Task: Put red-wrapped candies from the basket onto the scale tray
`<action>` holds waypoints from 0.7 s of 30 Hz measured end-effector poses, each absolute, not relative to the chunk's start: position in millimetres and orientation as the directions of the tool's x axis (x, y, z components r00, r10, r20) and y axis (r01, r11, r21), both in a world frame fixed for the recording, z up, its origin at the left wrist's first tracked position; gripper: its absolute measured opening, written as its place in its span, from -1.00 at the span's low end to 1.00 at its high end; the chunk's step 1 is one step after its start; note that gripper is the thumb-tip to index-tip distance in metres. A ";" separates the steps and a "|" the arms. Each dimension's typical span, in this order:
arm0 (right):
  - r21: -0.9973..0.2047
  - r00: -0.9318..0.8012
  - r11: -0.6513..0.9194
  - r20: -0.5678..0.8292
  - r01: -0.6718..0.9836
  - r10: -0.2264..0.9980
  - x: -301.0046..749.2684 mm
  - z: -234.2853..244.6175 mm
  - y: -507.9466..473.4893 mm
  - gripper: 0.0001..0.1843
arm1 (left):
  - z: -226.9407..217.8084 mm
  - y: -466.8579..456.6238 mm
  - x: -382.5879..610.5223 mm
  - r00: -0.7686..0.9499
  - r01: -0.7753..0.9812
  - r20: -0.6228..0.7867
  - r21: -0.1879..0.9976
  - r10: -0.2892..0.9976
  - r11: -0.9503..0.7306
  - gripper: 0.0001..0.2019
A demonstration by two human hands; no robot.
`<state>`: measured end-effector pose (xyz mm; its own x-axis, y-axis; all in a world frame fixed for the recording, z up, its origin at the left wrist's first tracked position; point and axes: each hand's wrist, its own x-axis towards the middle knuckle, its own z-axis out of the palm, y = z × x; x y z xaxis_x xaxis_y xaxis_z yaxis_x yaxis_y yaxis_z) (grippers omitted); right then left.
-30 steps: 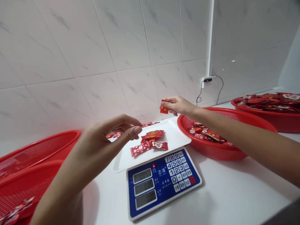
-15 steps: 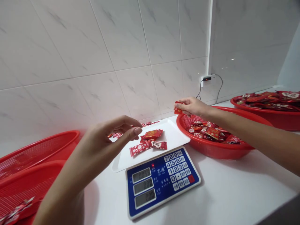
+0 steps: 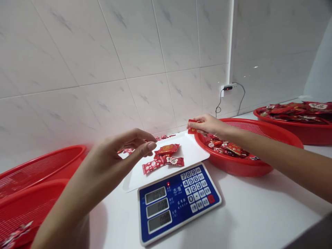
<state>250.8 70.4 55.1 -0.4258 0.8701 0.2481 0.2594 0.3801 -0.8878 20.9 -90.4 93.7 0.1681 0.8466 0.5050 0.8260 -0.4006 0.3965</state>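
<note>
My right hand (image 3: 204, 125) pinches a small red-and-gold wrapped candy (image 3: 192, 126) by its side, above the far right corner of the white scale tray (image 3: 195, 150). My left hand (image 3: 129, 145) hovers over the left part of that tray, loosely curled with a gap between thumb and fingers and nothing visible in it. Several wrapped candies lie together mid-tray, among them a dotted pink-red one (image 3: 153, 165) and a dark red one with a white label (image 3: 174, 161). The blue scale panel (image 3: 178, 204) faces me; its top display seems to read 0.056.
A red basket of candies (image 3: 241, 169) stands right of the scale, and another heaped red basket (image 3: 293, 128) sits farther right. Two red baskets (image 3: 44, 169) are at the left. Behind the tray more candies (image 3: 163, 137) lie near the tiled wall, which carries a socket (image 3: 228, 89).
My right hand has moved left and slightly down with the candy, from over the basket's rim toward the tray. My left hand has barely moved.
</note>
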 end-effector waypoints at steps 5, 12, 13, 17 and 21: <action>-0.799 -0.594 0.426 0.110 0.425 0.797 235.6 49.0 66.2 -0.75 | 93.3 -89.5 21.3 0.180 0.815 0.481 0.415 0.858 -0.404 -0.76; -0.702 -0.672 0.465 -0.026 0.539 0.740 221.4 40.4 63.6 -0.70 | 94.7 -91.2 26.4 0.195 0.836 0.499 0.365 0.844 -0.410 -0.77; -0.702 -0.668 0.463 -0.024 0.541 0.744 220.8 39.8 63.4 -0.71 | 94.9 -91.7 26.9 0.194 0.838 0.498 0.363 0.845 -0.406 -0.77; -0.791 -0.540 0.425 0.145 0.440 0.829 211.6 39.7 62.0 -0.81 | 94.1 -92.9 27.4 0.184 0.842 0.495 0.366 0.849 -0.396 -0.75; -0.866 -0.300 0.455 0.386 0.206 0.872 188.0 38.3 63.9 -0.84 | 92.6 -92.4 27.2 0.185 0.841 0.503 0.364 0.844 -0.401 -0.74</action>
